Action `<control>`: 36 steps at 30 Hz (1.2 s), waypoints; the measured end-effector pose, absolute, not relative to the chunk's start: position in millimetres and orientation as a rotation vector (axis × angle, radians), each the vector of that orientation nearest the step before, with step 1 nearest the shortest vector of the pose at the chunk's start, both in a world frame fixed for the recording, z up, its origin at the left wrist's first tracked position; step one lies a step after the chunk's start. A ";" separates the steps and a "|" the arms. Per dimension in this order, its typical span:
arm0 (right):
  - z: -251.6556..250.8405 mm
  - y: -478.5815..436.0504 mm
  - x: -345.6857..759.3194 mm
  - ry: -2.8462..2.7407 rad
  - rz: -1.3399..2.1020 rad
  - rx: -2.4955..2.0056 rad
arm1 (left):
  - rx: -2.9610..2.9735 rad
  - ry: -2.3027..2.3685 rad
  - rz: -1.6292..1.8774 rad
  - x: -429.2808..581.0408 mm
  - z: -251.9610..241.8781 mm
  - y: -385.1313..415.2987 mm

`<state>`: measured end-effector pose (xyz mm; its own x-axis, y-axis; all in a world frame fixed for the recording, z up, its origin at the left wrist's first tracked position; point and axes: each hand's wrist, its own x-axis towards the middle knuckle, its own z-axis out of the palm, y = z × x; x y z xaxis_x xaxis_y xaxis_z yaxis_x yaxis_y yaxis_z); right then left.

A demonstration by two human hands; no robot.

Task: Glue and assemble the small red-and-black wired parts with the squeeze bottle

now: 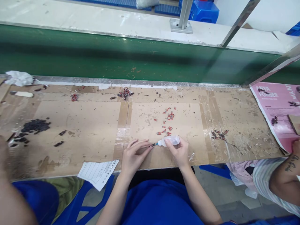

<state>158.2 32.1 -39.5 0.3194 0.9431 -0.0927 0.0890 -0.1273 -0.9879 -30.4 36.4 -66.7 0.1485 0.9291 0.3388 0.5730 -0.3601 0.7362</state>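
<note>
My right hand [180, 150] is closed round a small white squeeze bottle [172, 141], tipped on its side with its blue nozzle [156, 144] pointing left. The nozzle tip meets a small dark part [152, 145], which my left hand [136, 153] pinches at its fingertips; the part's exact kind is too small to make out. Just beyond the bottle, several small red-and-silver pieces [171, 116] lie scattered on the cardboard table cover [145, 122].
A green conveyor belt [93, 54] runs along the far side. Dark parts [35, 125] are heaped at left, with more clusters [219, 134] at right. A paper slip [98, 172] overhangs the front edge. Co-workers' arms [284, 165] show at both sides.
</note>
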 end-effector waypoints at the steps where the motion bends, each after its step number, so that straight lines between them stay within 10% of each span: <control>1: -39.7 31.9 158.2 -0.993 0.998 -1.503 | 1.994 1.432 1.089 -30.5 -66.3 36.4; 36: -38.8 29.6 161.4 -0.932 0.916 -1.512 | 1.946 1.448 1.072 -29.9 -65.8 36.2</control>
